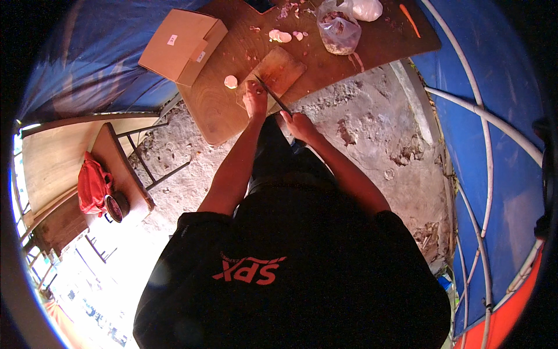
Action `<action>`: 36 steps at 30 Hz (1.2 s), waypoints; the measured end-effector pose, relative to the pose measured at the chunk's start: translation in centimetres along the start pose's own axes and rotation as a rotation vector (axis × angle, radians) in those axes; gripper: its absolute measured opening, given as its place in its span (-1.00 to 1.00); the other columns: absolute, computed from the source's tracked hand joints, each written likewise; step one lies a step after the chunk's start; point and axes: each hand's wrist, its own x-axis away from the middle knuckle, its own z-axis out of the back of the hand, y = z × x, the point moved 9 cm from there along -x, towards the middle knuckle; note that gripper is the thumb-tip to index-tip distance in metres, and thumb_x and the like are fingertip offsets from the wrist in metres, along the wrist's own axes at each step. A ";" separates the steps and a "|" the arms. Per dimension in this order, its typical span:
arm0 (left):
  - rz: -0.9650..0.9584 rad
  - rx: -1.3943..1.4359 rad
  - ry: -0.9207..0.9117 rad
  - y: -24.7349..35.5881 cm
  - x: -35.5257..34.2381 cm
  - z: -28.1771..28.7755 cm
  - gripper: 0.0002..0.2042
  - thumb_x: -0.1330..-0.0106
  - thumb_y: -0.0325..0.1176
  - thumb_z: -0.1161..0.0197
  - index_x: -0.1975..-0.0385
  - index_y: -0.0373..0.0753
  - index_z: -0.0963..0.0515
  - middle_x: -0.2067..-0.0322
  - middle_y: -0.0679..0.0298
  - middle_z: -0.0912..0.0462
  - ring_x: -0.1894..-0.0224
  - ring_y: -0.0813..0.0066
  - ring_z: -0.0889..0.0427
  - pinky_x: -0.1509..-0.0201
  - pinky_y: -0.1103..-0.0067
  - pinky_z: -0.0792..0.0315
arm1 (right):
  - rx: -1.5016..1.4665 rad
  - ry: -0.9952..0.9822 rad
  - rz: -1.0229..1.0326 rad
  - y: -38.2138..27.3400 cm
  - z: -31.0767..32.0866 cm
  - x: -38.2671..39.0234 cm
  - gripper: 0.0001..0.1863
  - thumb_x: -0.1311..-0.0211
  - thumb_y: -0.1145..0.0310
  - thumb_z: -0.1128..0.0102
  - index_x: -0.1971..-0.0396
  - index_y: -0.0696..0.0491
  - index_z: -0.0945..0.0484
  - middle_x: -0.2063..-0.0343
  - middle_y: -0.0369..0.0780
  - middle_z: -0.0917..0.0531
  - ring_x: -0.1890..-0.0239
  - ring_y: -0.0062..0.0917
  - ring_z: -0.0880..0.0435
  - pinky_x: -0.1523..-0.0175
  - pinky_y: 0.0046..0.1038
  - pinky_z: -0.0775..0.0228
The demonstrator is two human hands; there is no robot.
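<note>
Red lettering [251, 271] on shirt [314, 232]; labels [172, 39] on box [186, 55]; knife [273, 95] over board [289, 68].

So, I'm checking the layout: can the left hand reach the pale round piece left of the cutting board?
Probably yes: the pale round piece lies just left of the left hand, nothing visible blocks the way, and the knife is on that hand's other side.

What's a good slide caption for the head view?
A knife in the right hand angles over a cutting board beside the left hand, a cardboard box farther left.
</note>
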 end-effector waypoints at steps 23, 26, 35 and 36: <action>0.107 0.032 -0.014 -1.4 0.1 -0.8 -0.76 -0.11 -0.51 -0.20 0.23 -0.16 -0.37 0.51 0.10 -0.66 0.39 0.00 -0.67 0.31 0.16 -0.50 | 0.061 0.063 0.016 -1.2 -0.1 -0.4 -0.20 -0.45 -0.14 0.33 0.65 0.28 -0.58 0.63 0.17 -0.58 0.44 0.10 -0.63 0.27 -0.03 -0.47; 0.087 0.034 -0.033 -1.4 -0.1 -0.8 -0.76 -0.12 -0.49 -0.20 0.23 -0.16 -0.37 0.52 0.12 -0.66 0.40 -0.01 -0.67 0.31 0.16 -0.51 | 0.085 0.049 0.006 -0.9 -0.8 -1.1 -0.25 -0.46 -0.09 0.32 0.60 0.25 -0.59 0.64 0.14 -0.58 0.46 0.09 -0.63 0.30 -0.04 -0.47; 0.060 -0.028 0.005 -1.5 0.0 -1.0 -0.80 -0.14 -0.49 -0.17 0.25 -0.15 -0.37 0.52 0.10 -0.66 0.42 -0.04 -0.65 0.32 0.12 -0.48 | 0.125 -0.038 0.103 0.7 -2.1 -0.1 -0.37 -0.49 -0.01 0.31 0.39 0.25 -0.58 0.62 0.14 -0.58 0.46 0.09 -0.61 0.31 0.00 -0.45; 0.035 -0.048 0.004 -1.2 0.0 -0.9 -0.80 -0.14 -0.49 -0.16 0.25 -0.15 -0.37 0.52 0.10 -0.66 0.42 -0.04 -0.65 0.32 0.11 -0.48 | 0.064 -0.014 0.101 0.8 -1.9 0.0 -0.35 -0.49 -0.02 0.32 0.41 0.25 -0.58 0.61 0.15 -0.58 0.44 0.09 -0.61 0.30 0.00 -0.45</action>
